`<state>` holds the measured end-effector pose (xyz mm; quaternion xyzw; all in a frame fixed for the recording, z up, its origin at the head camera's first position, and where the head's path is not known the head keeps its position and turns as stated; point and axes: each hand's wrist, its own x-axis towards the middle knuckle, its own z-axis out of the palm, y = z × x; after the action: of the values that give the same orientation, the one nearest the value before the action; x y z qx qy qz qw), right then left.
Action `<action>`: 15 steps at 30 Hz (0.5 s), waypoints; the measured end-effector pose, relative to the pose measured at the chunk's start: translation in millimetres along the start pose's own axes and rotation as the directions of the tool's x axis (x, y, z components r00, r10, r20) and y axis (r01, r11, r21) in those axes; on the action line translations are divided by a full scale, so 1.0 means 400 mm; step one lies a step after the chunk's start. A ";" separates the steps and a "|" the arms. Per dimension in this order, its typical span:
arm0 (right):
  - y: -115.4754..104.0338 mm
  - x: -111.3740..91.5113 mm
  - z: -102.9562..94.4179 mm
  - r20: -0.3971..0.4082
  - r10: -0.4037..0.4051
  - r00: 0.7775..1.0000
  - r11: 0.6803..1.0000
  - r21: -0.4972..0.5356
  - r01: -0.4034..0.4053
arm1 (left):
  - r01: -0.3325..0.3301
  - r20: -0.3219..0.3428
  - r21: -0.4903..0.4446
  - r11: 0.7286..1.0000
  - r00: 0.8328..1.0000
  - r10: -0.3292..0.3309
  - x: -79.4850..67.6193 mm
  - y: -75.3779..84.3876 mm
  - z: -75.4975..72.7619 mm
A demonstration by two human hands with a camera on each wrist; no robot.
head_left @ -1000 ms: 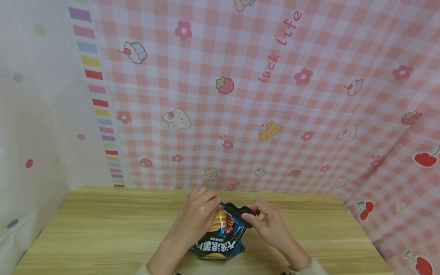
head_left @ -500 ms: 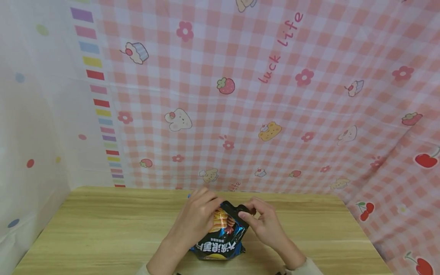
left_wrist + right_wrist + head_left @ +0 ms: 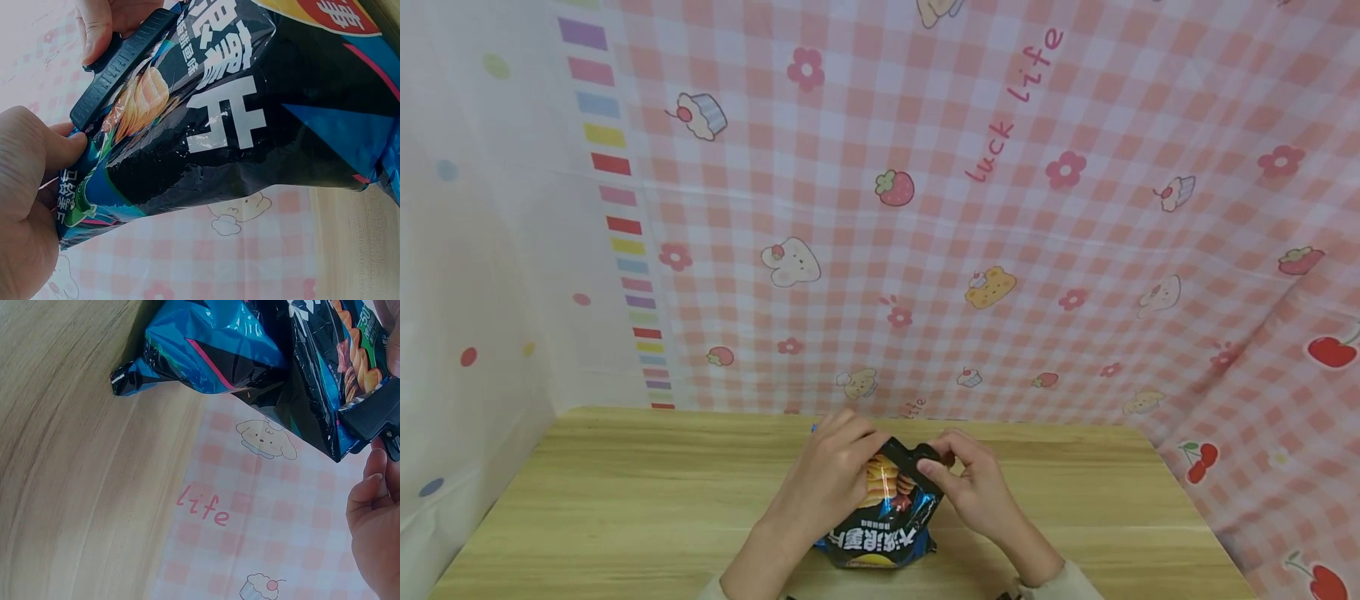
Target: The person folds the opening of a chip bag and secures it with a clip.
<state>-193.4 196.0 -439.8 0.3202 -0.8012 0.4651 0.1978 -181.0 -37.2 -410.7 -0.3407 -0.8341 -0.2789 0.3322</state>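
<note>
A black and blue bag of potato chips (image 3: 880,533) stands on the table in front of me, its printing upside down in the head view. Across its top edge lies a wide black bag clip (image 3: 122,69). My left hand (image 3: 831,467) pinches the bag's top corner beside one end of the clip, thumb in front. With thumb and fingers my right hand (image 3: 973,483) grips the clip's handle. In the right wrist view the clip (image 3: 375,412) sits over the bag's corner. My left hand hides the bag's left side in the head view.
The light wooden table (image 3: 625,500) reaches back to a pink checked cloth (image 3: 850,208) with printed cakes and flowers. A white dotted cloth (image 3: 475,250) hangs at the left, and more checked cloth with cherries hangs at the right.
My right hand has moved slightly left with the clip, which now lies straighter along the bag's top edge, closer to my left hand. The left hand stays on the bag.
</note>
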 end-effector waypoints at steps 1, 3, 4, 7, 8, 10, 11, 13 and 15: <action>-0.001 0.000 0.000 0.001 0.002 1.000 1.000 0.000 -0.002 | 0.000 -0.001 0.000 1.000 1.000 0.000 0.000 0.000 0.000; -0.001 0.000 -0.001 0.001 0.002 1.000 1.000 0.003 -0.002 | -0.002 -0.004 -0.001 1.000 1.000 0.002 0.001 0.000 0.000; -0.001 0.000 -0.001 0.002 0.001 1.000 1.000 0.006 -0.001 | -0.002 -0.006 -0.002 1.000 1.000 0.002 0.001 0.000 0.000; 0.000 0.000 -0.002 0.006 0.001 1.000 1.000 0.021 -0.001 | -0.008 -0.016 -0.002 1.000 1.000 0.008 0.001 0.000 0.000; 0.000 -0.001 -0.002 0.007 0.005 1.000 1.000 0.025 -0.005 | -0.011 -0.018 0.000 1.000 1.000 0.011 0.001 0.000 0.001; 0.001 -0.001 -0.004 0.014 0.022 1.000 0.999 0.029 -0.023 | -0.015 -0.023 0.004 1.000 1.000 0.015 0.001 0.000 0.001; 0.002 -0.001 -0.005 0.019 0.034 0.999 0.999 0.029 -0.035 | -0.017 -0.025 0.007 1.000 1.000 0.017 0.001 0.000 0.001; 0.002 0.000 -0.008 0.025 0.060 0.998 0.998 0.022 -0.060 | -0.018 -0.031 0.011 1.000 0.999 0.019 0.001 -0.002 0.000; 0.001 0.001 -0.011 0.031 0.079 0.996 0.997 0.012 -0.079 | -0.017 -0.036 0.012 1.000 0.999 0.017 0.002 -0.005 -0.003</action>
<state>-193.8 199.7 -437.8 0.2968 -0.8131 0.4729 0.1648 -182.5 -39.0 -410.0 -0.3408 -0.8267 -0.2771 0.3516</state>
